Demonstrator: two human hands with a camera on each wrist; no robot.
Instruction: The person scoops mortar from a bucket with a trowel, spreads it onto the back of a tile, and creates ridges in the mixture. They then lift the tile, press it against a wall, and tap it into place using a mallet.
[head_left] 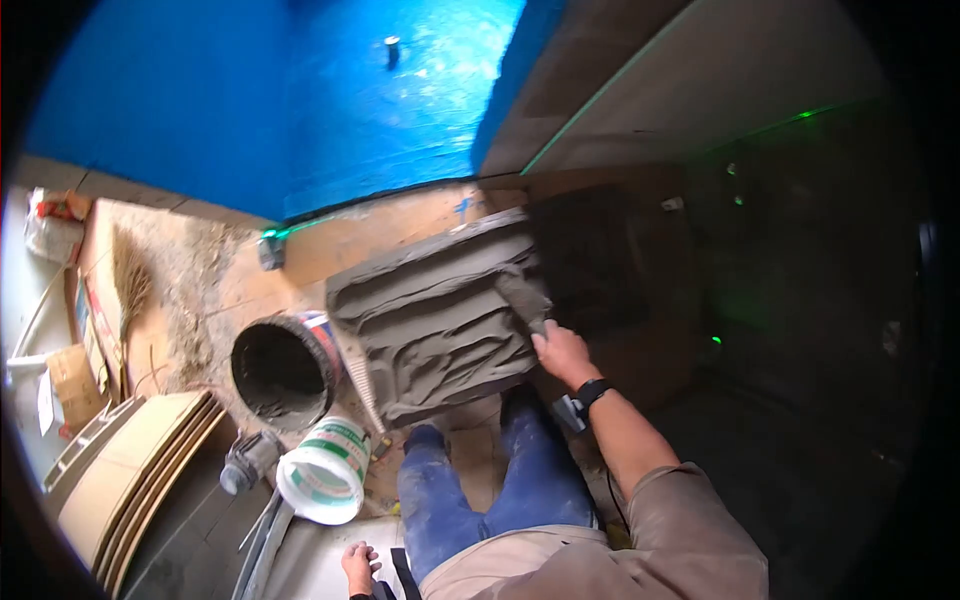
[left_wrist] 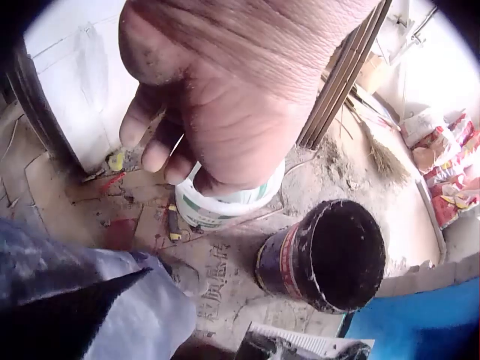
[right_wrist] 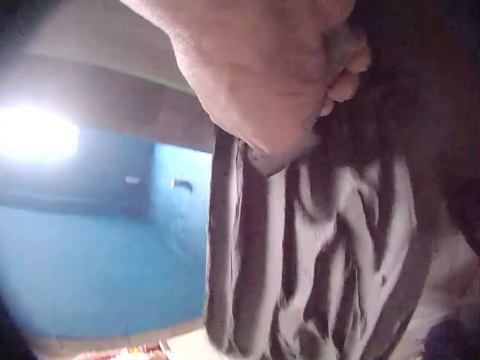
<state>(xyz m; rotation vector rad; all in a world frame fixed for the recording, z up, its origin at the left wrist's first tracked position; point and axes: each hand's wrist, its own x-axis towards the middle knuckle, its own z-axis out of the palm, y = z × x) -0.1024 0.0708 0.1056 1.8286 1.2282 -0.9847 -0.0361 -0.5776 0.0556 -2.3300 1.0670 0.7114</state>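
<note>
Mortar (head_left: 440,335) lies ridged under the trowel (head_left: 522,298) my right fingers (head_left: 547,338) grasp; my left fingers (left_wrist: 154,154) hang released; Chinese characters (left_wrist: 216,276) mark the floor covering (left_wrist: 244,319).

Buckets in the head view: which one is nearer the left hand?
The white bucket, with green print. The dark-rimmed bucket is farther from the left hand, beside the grey-coated slab.
</note>
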